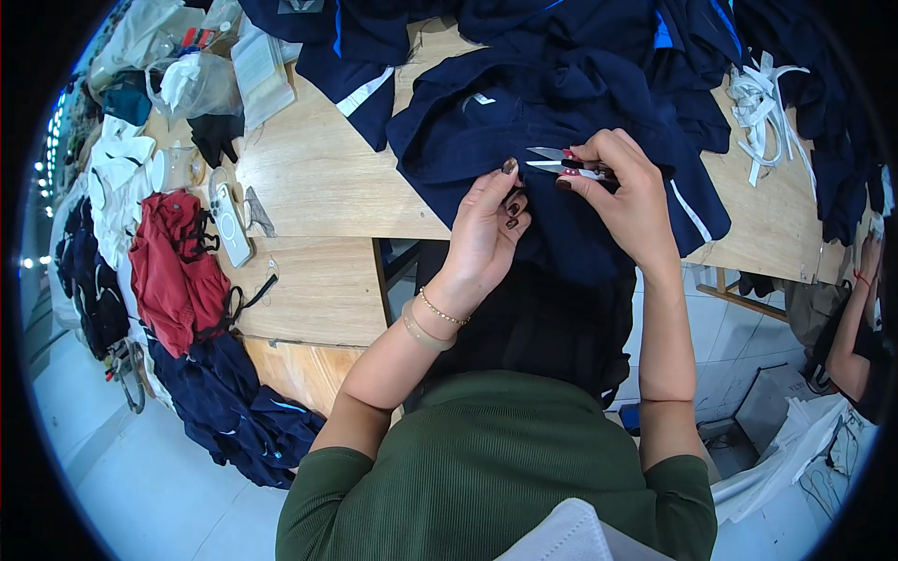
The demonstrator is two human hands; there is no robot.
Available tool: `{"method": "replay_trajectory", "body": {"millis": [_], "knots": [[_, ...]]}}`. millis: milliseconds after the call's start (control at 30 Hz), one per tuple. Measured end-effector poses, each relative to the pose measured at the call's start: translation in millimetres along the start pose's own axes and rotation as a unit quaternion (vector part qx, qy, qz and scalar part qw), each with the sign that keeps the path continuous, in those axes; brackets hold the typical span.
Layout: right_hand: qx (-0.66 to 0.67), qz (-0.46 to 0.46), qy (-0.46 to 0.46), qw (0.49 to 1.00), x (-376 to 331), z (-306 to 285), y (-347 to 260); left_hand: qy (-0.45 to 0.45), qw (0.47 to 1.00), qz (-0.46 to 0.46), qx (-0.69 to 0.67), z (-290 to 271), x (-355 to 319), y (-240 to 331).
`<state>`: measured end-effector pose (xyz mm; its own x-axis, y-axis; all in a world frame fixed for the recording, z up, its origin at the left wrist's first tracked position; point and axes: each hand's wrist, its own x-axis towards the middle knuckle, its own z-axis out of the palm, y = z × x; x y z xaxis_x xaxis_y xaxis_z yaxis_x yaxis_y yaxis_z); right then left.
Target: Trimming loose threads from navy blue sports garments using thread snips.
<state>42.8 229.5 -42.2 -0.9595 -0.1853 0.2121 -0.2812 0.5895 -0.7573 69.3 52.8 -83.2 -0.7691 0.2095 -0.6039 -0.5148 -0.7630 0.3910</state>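
A dark navy garment [571, 103] lies bunched over the table edge in front of me, with a small white label inside it and a white stripe on its right part. My right hand [622, 182] is closed around small thread snips [559, 161], whose blades stand apart and point left. My left hand [491, 220] pinches a bit of the navy garment just left of the blade tips. The blades are close to the left fingertips; whether they touch cloth or thread, I cannot tell.
More navy garments [645, 28] are heaped at the back. White strips [767, 103] lie at the right. A phone [229, 220], a red cloth item [178, 266] and plastic bags [196, 84] are at the left. Another person's arm [853, 327] shows at the far right.
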Motion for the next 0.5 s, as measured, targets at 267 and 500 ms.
{"method": "replay_trajectory", "body": {"millis": [267,500], "knots": [[0.029,0.007,-0.004,1.000,0.4,0.9,0.9,-0.003,1.000,-0.002,0.003,0.3,-1.4,0.6],[0.048,0.027,-0.003,0.998,1.8,5.2,0.4,-0.004,1.000,0.000,0.013,1.6,-1.5,-0.4]]}}
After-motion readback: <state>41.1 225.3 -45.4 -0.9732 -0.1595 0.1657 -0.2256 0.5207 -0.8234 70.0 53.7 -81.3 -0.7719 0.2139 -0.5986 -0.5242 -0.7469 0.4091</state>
